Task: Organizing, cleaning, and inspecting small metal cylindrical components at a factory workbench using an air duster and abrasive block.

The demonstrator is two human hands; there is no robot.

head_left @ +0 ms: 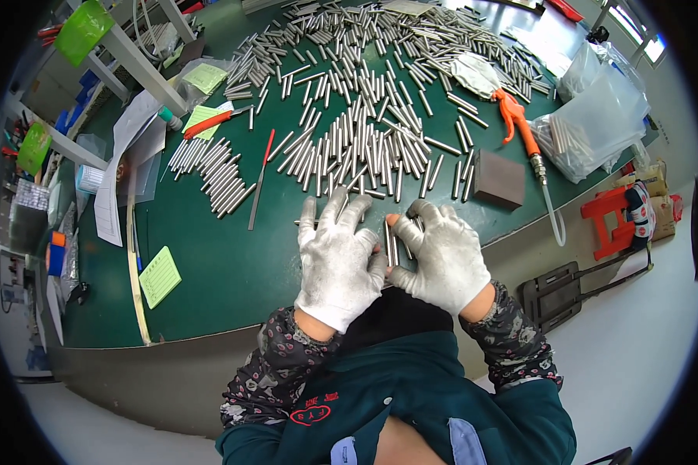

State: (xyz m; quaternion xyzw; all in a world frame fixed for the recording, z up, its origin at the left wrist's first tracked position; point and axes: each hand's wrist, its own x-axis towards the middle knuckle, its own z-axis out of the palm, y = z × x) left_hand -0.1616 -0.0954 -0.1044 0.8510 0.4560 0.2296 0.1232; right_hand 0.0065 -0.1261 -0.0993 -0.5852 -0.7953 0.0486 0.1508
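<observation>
Both hands wear white gloves and rest on the green table near its front edge. My left hand [336, 267] lies with its fingers stretched and apart, over a few steel pins that partly show beneath the fingertips. Beside it, my right hand [446, 260] is curled around short steel pins [391, 242], its index finger at their far end and thumb at the near end. How many it holds is hidden by the fingers. A dense spread of loose steel pins [357, 143] begins just beyond both hands.
Left of the spread lie a grouped row of pins [223, 182], a thin file [262, 178] with a red handle and an orange-handled knife [209, 122]. At right are a brown block [499, 180], an orange air gun [516, 120] and bagged pins [562, 139]. A green paper slip [160, 277] lies front left.
</observation>
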